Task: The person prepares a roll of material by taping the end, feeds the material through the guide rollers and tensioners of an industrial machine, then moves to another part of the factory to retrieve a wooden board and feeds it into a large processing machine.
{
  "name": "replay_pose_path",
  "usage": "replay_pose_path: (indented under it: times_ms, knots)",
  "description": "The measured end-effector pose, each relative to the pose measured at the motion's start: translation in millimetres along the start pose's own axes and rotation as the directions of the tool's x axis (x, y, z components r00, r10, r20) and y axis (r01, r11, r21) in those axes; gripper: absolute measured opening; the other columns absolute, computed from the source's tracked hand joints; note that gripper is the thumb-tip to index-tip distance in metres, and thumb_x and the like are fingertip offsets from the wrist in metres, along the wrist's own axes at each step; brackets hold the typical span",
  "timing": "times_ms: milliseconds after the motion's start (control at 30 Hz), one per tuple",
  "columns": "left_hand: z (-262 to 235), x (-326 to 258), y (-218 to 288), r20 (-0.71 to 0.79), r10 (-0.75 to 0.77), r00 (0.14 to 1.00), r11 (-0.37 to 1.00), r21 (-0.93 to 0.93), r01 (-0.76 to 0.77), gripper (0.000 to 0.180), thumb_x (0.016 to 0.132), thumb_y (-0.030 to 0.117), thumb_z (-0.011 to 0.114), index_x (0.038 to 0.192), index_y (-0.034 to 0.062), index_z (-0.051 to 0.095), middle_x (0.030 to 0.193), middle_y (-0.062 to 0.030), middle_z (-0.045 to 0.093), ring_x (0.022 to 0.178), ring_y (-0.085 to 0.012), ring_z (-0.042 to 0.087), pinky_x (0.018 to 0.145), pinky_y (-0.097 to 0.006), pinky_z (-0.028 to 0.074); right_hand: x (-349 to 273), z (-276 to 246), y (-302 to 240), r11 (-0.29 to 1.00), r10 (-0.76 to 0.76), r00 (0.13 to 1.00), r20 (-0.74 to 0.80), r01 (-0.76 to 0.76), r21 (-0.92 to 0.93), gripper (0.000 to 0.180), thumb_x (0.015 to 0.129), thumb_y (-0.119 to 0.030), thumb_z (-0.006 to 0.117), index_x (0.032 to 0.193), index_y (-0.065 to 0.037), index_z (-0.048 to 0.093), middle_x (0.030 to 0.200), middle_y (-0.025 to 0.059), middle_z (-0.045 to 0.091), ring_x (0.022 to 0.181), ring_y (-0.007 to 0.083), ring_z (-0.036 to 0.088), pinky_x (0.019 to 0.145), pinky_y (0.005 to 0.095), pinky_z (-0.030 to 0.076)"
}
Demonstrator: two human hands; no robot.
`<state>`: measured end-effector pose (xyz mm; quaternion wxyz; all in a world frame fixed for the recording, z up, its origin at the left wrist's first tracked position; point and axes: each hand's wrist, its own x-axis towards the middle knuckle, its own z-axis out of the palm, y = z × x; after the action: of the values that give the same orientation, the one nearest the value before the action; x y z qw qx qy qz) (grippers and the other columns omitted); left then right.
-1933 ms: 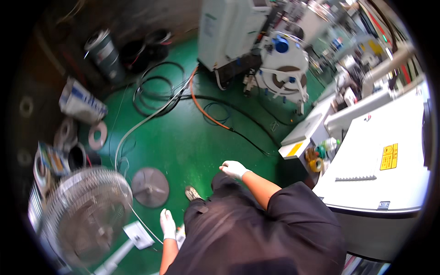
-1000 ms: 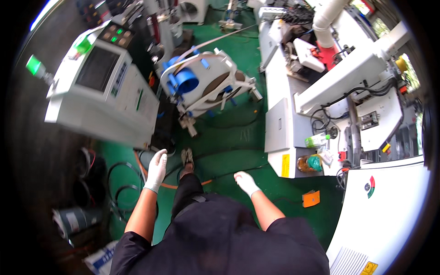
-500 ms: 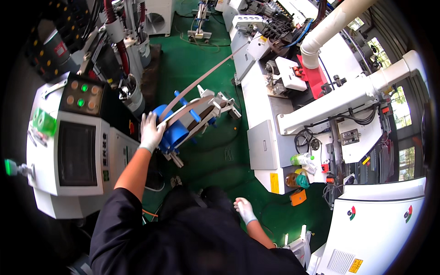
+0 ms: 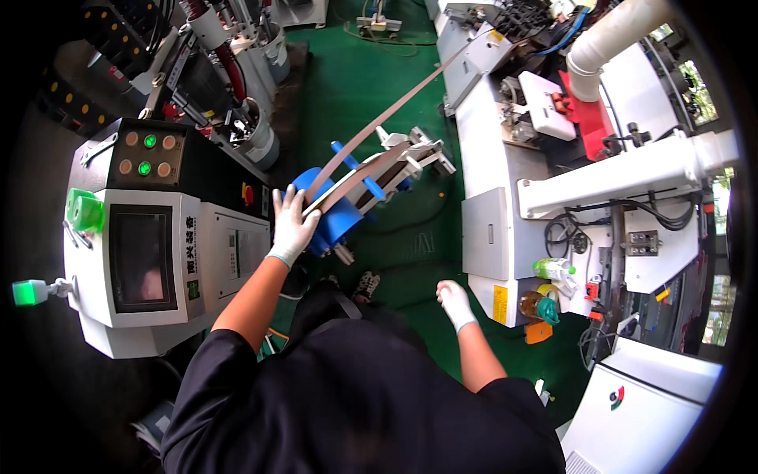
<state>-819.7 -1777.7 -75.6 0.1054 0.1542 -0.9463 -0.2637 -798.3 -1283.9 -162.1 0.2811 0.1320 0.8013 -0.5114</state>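
My left hand (image 4: pixel 292 227), in a white glove, rests with fingers stretched out at the near left side of a blue reel hub (image 4: pixel 341 220). Its thumb lies by the edge of a coil of brown banding strip (image 4: pixel 347 185). From the reel a long tan length of strip (image 4: pixel 399 105) runs up and away to the machine at the right. Blue bars and a pale metal stand (image 4: pixel 430 150) hold the reel. My right hand (image 4: pixel 455 304), also gloved, hangs over the green floor with its fingers curled in; nothing shows in it.
At the left stands a white control cabinet (image 4: pixel 201 237) with a dark screen and lit green buttons. A long white machine (image 4: pixel 489 174) with a thick white pipe (image 4: pixel 616 178) fills the right side. Bottles (image 4: pixel 545 306) sit on its near end. A white cabinet (image 4: pixel 632 411) stands lower right.
The view has shifted, so most things sit differently in the picture. My left hand stays at the reel, while my right arm has swung forward with its hand curled.
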Motion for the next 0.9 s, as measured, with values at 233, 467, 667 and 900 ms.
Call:
replay_pose_path:
  times_ms: [233, 467, 667, 900]
  knots:
    - [-7, -17, 41, 0.12, 0.016, 0.993, 0.986, 0.165, -0.036, 0.076, 0.087, 0.038, 0.069, 0.145, -0.0051, 0.044, 0.154, -0.0295, 0.037, 0.146, -0.0542, 0.023, 0.12, -0.06, 0.018, 54, 64, -147, 0.938, -0.081, 0.996, 0.043, 0.061, 0.342, 0.024, 0.1, -0.018, 0.059, 0.118, -0.004, 0.066, 0.098, 0.0028, 0.068, 0.083, 0.0111, 0.062, 0.073, 0.026, 0.051]
    - [-36, -6, 80, 0.389, 0.295, 0.873, 0.905, 0.179, -0.386, 0.091, 0.081, 0.042, 0.073, 0.145, -0.0108, 0.035, 0.15, -0.0345, 0.037, 0.144, -0.052, 0.028, 0.119, -0.062, 0.017, 47, 120, -247, 0.922, -0.369, 0.91, -0.19, 0.384, 0.049, 0.045, 0.099, -0.02, 0.065, 0.136, 0.002, 0.054, 0.122, 0.0181, 0.064, 0.109, 0.0261, 0.064, 0.096, 0.0356, 0.051]
    - [-37, 49, 88, 0.369, 0.585, 0.722, 0.809, -0.196, -0.555, 0.088, 0.086, 0.052, 0.066, 0.142, -0.0118, 0.042, 0.148, -0.0345, 0.041, 0.14, -0.0517, 0.036, 0.118, -0.056, 0.026, 40, 134, -235, 0.912, -0.407, 0.789, -0.461, 0.382, -0.152, 0.042, 0.102, -0.022, 0.06, 0.136, 0.002, 0.054, 0.134, 0.0224, 0.058, 0.125, 0.037, 0.054, 0.109, 0.0439, 0.042]
    - [11, 92, 56, 0.37, 0.828, 0.421, 0.559, -0.491, -0.668, 0.082, 0.085, 0.045, 0.068, 0.143, -0.0074, 0.043, 0.149, -0.0315, 0.041, 0.143, -0.0489, 0.032, 0.12, -0.055, 0.026, 52, 123, -234, 0.9, -0.404, 0.68, -0.612, 0.177, -0.398, 0.031, 0.104, -0.028, 0.052, 0.113, -0.002, 0.067, 0.11, 0.019, 0.069, 0.107, 0.037, 0.064, 0.095, 0.0452, 0.05]
